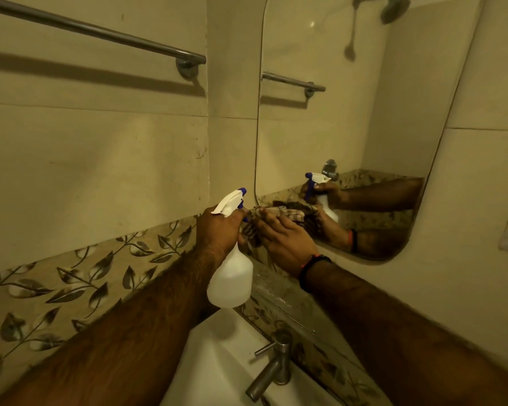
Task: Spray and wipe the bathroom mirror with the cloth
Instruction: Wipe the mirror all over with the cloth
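Head view: left hand (217,230) grips the spray bottle (230,284), right hand (285,241) presses the cloth (294,214) flat against the mirror (335,127).

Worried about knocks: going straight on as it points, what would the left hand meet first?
Likely the cloth under the right hand, just ahead of the left hand gripping the spray bottle; depth is unclear.

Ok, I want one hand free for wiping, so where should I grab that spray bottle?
Grip the spray bottle by its narrow neck, just under the white trigger head, coming from behind with the nozzle pointing away. Lower down it looks too wide for one hand, and the left hand holds it just so.
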The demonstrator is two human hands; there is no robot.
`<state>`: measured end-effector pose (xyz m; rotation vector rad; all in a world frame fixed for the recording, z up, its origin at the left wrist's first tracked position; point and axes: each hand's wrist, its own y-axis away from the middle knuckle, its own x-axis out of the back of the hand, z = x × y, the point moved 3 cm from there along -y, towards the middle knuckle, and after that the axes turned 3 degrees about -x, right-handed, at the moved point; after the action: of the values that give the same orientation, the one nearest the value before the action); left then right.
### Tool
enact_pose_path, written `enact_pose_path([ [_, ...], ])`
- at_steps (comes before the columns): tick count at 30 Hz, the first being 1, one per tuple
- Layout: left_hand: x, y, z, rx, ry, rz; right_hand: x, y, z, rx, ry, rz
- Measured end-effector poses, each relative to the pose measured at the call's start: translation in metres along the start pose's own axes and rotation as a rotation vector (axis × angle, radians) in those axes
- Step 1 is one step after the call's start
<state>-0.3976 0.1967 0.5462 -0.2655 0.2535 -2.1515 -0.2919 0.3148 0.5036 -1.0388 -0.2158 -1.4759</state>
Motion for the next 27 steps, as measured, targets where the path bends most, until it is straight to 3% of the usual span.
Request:
enact_pose_path([
  [8,0.012,-0.017,0.058,-0.094,0.05,0.013,0.089,-0.057,0.069,-0.072,0.135,0.28],
  [14,0.011,-0.03,0.114,-0.204,0.086,0.018,0.15,-0.094,0.123,-0.125,0.21,0.395],
  [27,0.012,-0.075,0.192,-0.309,0.14,0.031,0.229,-0.147,0.198,-0.212,0.348,0.475],
])
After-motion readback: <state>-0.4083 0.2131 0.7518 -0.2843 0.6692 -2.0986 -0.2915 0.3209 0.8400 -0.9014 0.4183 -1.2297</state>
